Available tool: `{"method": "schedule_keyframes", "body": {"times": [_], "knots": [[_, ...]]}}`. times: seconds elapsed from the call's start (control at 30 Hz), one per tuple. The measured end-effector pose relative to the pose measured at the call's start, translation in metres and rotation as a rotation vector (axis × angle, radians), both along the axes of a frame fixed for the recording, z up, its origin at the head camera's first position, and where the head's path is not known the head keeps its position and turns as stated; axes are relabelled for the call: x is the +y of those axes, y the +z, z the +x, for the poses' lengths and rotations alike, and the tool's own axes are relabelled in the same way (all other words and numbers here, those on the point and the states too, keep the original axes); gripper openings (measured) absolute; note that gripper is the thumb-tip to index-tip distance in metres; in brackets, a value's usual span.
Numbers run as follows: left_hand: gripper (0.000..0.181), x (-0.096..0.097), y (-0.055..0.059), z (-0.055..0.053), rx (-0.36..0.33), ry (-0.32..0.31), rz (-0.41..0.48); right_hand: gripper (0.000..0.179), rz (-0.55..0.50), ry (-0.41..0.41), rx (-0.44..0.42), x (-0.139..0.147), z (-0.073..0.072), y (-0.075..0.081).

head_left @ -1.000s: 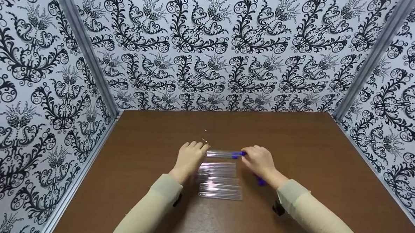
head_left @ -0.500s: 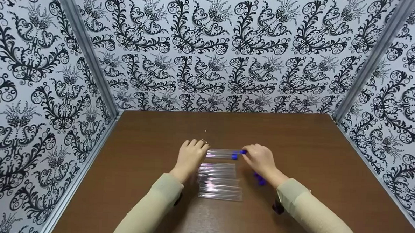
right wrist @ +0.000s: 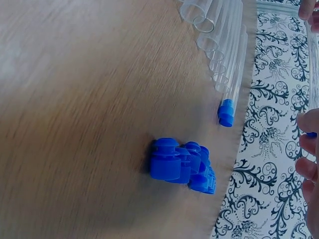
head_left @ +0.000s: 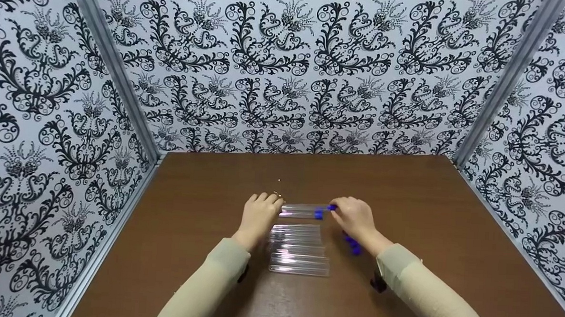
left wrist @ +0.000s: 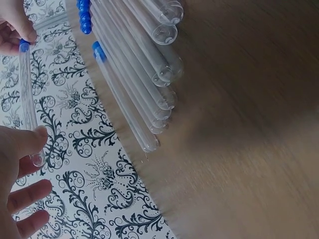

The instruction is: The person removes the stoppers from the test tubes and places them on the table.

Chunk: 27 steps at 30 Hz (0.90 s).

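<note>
A clear test tube (left wrist: 28, 94) is held above the table between my two hands, a blue cap (left wrist: 24, 46) at its mouth. My left hand (head_left: 260, 219) pinches the tube's rounded end between thumb and finger, the other fingers spread apart. At the opposite end my right hand (head_left: 354, 218) pinches the blue cap, which its fingers mostly cover in the right wrist view. Whether the cap is fully seated cannot be told. Below lies a capped test tube (right wrist: 236, 84) with its blue cap (right wrist: 226, 113) on, beside a row of several uncapped tubes (head_left: 297, 249).
Several loose blue caps (right wrist: 179, 164) lie clustered on the brown table (head_left: 215, 174), near the right forearm. Small bright specks (head_left: 278, 180) show beyond the left hand. Patterned panels (head_left: 286, 82) with grey metal posts enclose the back and sides.
Both hands stay nearly in place, keeping hold of the tube and its cap. The head view has shifted slightly, and more of the loose caps shows beside the right forearm.
</note>
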<state>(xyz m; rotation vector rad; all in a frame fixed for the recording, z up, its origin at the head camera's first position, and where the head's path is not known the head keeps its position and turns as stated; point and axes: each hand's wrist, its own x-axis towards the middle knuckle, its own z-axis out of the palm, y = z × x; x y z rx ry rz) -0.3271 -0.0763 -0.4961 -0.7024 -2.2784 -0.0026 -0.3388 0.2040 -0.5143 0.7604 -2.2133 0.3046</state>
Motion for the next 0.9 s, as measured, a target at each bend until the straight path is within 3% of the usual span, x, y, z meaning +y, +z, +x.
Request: {"method": "schedule_keyframes", "body": {"times": [0.3,0.53,0.9], "knots": [[0.014,-0.006,-0.012,-0.002,-0.077,0.049,-0.007,0.017,0.008,-0.033,0.019,0.004,-0.003,-0.002],[0.012,-0.008,-0.017,-0.007,-0.121,0.071,-0.006,0.02,-0.021,-0.064,-0.099,0.014,-0.008,-0.002],[0.02,-0.007,-0.033,-0.011,-0.22,0.086,0.077,0.027,-0.088,-0.116,-0.281,0.028,-0.02,-0.007]]}}
